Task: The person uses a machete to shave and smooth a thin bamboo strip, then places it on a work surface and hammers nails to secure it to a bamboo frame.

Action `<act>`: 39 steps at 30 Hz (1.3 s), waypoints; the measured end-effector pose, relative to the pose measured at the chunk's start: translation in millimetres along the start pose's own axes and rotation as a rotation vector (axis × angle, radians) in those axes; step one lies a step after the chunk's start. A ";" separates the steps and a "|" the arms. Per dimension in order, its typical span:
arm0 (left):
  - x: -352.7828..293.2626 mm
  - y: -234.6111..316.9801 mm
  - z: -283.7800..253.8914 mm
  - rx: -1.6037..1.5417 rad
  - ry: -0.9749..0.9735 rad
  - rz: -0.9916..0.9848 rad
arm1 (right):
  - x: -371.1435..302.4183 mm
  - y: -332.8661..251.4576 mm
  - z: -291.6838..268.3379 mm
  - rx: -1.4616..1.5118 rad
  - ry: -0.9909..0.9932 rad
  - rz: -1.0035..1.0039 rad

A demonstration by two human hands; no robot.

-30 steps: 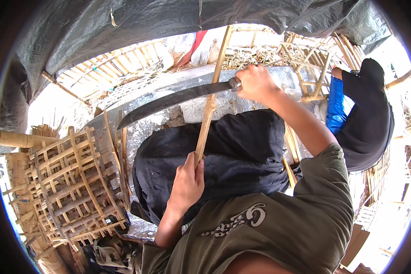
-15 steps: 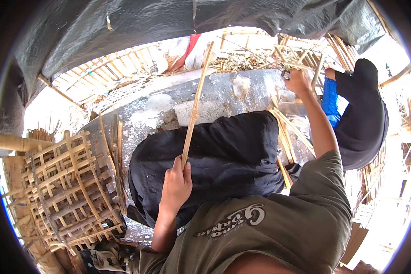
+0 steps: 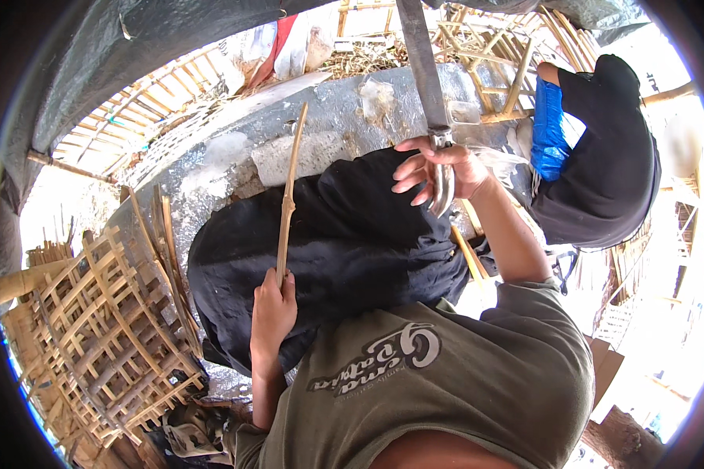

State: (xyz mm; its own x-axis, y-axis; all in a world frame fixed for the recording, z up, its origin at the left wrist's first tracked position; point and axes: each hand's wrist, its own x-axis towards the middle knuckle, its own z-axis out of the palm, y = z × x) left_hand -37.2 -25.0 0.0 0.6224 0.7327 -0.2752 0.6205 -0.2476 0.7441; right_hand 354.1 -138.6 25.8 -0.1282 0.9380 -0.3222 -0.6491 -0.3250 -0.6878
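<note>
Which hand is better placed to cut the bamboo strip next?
Probably the right hand: it holds the machete by its handle, blade pointing forward, though the grip looks loose. The left hand is occupied, gripping the near end of the bamboo strip.

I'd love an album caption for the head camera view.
Left hand grips a bamboo strip; right hand loosely holds a long-bladed knife.

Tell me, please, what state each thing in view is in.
Left grip: closed around the bamboo strip's lower end.
Right grip: loosely on the machete's handle, fingers partly spread.
Bamboo strip: slightly slanted, apart from the machete.
Machete: bare, blade pointing away, tip out of frame.
Black fabric: wrinkled.
Bamboo lattice: woven, tilted.
Tarp: creased, hanging.
</note>
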 end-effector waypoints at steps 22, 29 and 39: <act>13.4 -11.2 23.6 -0.050 -0.050 -0.101 | -70.0 125.3 42.8 0.180 0.461 0.163; 11.1 -19.2 31.5 -0.186 -0.177 -0.271 | -78.4 163.2 44.3 0.479 0.277 0.206; 2.8 -33.3 42.1 -0.283 -0.123 -0.269 | -53.0 160.1 55.3 0.500 -0.018 0.221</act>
State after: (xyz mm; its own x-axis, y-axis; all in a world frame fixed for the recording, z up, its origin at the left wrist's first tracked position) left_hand -36.1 -41.5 -51.1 0.5191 0.6622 -0.5404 0.6233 0.1393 0.7695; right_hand 215.5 -233.7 -31.2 -0.3119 0.8571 -0.4101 -0.8820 -0.4216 -0.2103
